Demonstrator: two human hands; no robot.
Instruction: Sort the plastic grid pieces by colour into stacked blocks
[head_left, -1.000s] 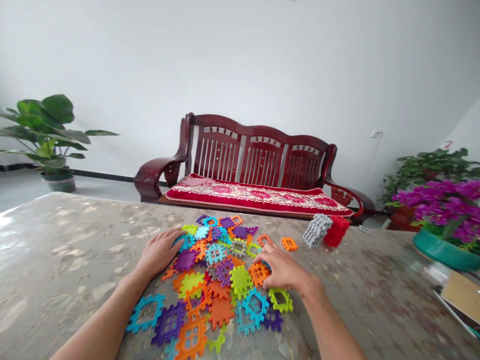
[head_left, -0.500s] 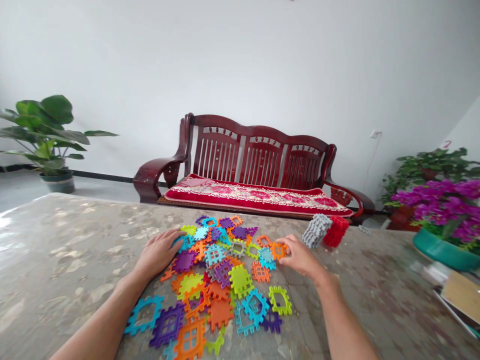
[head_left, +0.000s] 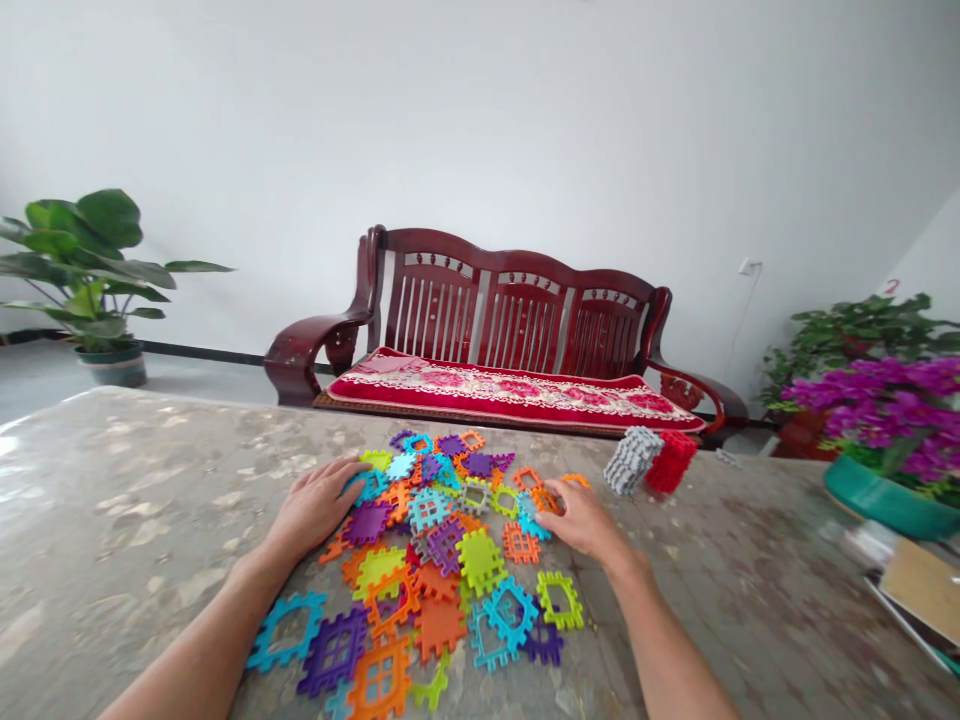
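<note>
Your right hand (head_left: 579, 518) touches an orange tile (head_left: 545, 499) at the interlocking-tile pile's (head_left: 445, 547) right; left hand (head_left: 319, 503) a blue tile (head_left: 369, 487) at its left. Can't tell if either's fingers grip. Teal planter (head_left: 885, 506) holds purple flowers (head_left: 892, 400); green pot (head_left: 116, 366), leafy plant (head_left: 86, 258).

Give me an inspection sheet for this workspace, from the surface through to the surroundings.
Surface: mottled tabletop, glare at far left.
Work items: multicolored notched pieces, many overlapping; grey stack and red stack to their right.
Clutter: tan board and teal flowerpot, right side.
Grips: left grip by a blue piece; right grip at an orange piece, hold unclear.
Cables: thin cord from wall socket.
Surroundings: dark-red wooden bench, leafy plant.
</note>
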